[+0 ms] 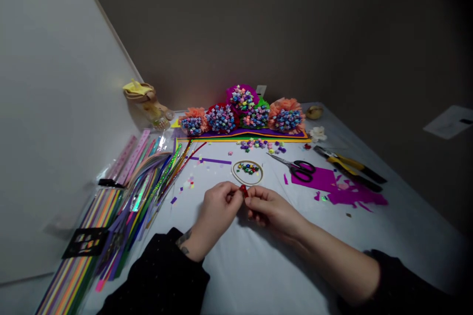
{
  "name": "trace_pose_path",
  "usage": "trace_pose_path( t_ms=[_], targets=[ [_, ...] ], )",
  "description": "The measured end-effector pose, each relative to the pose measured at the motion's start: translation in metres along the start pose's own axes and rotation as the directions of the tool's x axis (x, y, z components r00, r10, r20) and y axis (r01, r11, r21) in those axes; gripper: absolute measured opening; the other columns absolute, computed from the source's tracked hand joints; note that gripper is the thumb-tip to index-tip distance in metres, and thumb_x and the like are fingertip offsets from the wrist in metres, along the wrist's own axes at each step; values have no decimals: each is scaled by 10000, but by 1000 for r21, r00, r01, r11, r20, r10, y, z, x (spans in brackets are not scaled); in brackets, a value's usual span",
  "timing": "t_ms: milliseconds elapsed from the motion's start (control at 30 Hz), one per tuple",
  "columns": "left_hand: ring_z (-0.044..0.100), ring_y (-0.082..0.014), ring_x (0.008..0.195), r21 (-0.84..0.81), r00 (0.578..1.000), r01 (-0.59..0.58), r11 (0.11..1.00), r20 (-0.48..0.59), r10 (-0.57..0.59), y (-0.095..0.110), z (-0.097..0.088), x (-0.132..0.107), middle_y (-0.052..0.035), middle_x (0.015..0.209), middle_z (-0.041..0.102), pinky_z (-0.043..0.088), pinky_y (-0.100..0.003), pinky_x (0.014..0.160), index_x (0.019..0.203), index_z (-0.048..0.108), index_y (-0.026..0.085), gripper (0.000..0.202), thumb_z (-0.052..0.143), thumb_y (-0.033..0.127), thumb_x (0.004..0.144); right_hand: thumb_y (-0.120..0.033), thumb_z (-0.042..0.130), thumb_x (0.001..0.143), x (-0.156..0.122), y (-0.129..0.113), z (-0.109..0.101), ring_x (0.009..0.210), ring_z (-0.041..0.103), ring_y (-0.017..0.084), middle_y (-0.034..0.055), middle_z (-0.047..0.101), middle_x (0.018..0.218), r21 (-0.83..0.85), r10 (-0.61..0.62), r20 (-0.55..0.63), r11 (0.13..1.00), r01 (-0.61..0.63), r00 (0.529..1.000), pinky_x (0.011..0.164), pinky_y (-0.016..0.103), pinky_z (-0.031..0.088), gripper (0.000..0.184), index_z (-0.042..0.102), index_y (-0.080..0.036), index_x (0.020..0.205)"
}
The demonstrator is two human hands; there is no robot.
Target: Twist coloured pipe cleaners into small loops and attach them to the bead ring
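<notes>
My left hand [218, 209] and my right hand [268, 209] meet at the middle of the white table [258, 266]. Both pinch a small red paper piece [243, 190] between their fingertips. Just beyond them lies a small ring-shaped lid [258, 178] holding several tiny coloured paper stars [248, 168]. Both forearms rest near the table's front edge in dark sleeves.
Long coloured paper strips [121, 206] fan out at the left. Black-handled scissors [297, 167] and purple paper scraps [332, 184] lie right of the lid, with yellow-handled pliers [349, 165] beyond. Paper flower clusters [242, 113] line the back edge by the wall.
</notes>
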State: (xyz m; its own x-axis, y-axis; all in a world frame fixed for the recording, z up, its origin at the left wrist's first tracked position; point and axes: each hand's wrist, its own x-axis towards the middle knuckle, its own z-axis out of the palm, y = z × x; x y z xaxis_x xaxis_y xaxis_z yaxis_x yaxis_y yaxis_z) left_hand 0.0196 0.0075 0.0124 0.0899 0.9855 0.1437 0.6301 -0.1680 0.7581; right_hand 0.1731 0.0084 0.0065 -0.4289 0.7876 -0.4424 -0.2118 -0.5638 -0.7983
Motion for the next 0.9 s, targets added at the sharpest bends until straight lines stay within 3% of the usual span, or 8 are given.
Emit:
trace_pose_path(
  t_ms=[300, 467, 567, 667, 733, 800, 900],
  targets=[
    [590, -131, 665, 30, 978, -207, 978, -24, 208, -3, 1, -5, -27, 724, 653, 436, -223, 624, 766, 637, 161, 108, 538, 149, 809, -480, 694, 698, 1, 2, 0, 413, 406, 59, -48, 532, 496, -47, -88, 1, 995, 88, 996, 398, 192, 214, 373, 472, -182, 670],
    [577, -122, 633, -37, 984, -180, 983, 9, 180, -2, 2, -6, -24, 703, 650, 426, -211, 590, 751, 641, 156, 117, 539, 158, 807, -489, 682, 699, 3, 3, -1, 448, 410, 70, -58, 498, 523, -164, -212, -66, 966, 199, 975, 430, 204, 287, 369, 478, -184, 674],
    [553, -110, 600, -123, 994, -83, 989, 65, 91, 1, 2, -5, -9, 664, 633, 410, -198, 562, 716, 640, 149, 133, 535, 157, 798, -380, 688, 711, 4, 4, -2, 502, 462, 91, -66, 498, 582, -201, -360, -106, 921, 334, 927, 483, 223, 373, 288, 460, -206, 729],
    [537, -109, 596, -201, 992, -5, 980, 125, 30, 4, 1, -3, -2, 638, 613, 405, -195, 556, 686, 633, 144, 174, 518, 184, 811, -258, 666, 718, 3, 5, -4, 615, 535, 115, -24, 582, 794, -312, -536, -150, 823, 475, 831, 553, 246, 435, 220, 512, -232, 874],
    [540, -113, 609, -229, 988, 12, 973, 151, 24, 6, 1, -4, -6, 651, 618, 411, -199, 568, 701, 640, 141, 189, 508, 202, 821, -215, 640, 727, 2, 5, -5, 710, 572, 138, 14, 615, 892, -415, -614, -114, 744, 523, 781, 629, 273, 463, 200, 579, -232, 917],
    [549, -118, 625, -224, 986, 4, 975, 165, 34, 6, 0, -4, -12, 671, 631, 414, -205, 585, 720, 651, 141, 189, 507, 209, 822, -204, 620, 744, 1, 3, -6, 782, 598, 166, 37, 646, 890, -473, -636, -56, 696, 540, 770, 706, 308, 475, 150, 645, -220, 891],
    [562, -124, 636, -180, 983, -23, 983, 174, 55, 4, -1, -5, -16, 683, 642, 414, -213, 609, 728, 663, 144, 178, 508, 186, 803, -218, 614, 764, -1, -1, -12, 837, 624, 194, 50, 685, 861, -461, -631, -34, 698, 548, 775, 775, 345, 481, 131, 706, -215, 857]
  ],
)
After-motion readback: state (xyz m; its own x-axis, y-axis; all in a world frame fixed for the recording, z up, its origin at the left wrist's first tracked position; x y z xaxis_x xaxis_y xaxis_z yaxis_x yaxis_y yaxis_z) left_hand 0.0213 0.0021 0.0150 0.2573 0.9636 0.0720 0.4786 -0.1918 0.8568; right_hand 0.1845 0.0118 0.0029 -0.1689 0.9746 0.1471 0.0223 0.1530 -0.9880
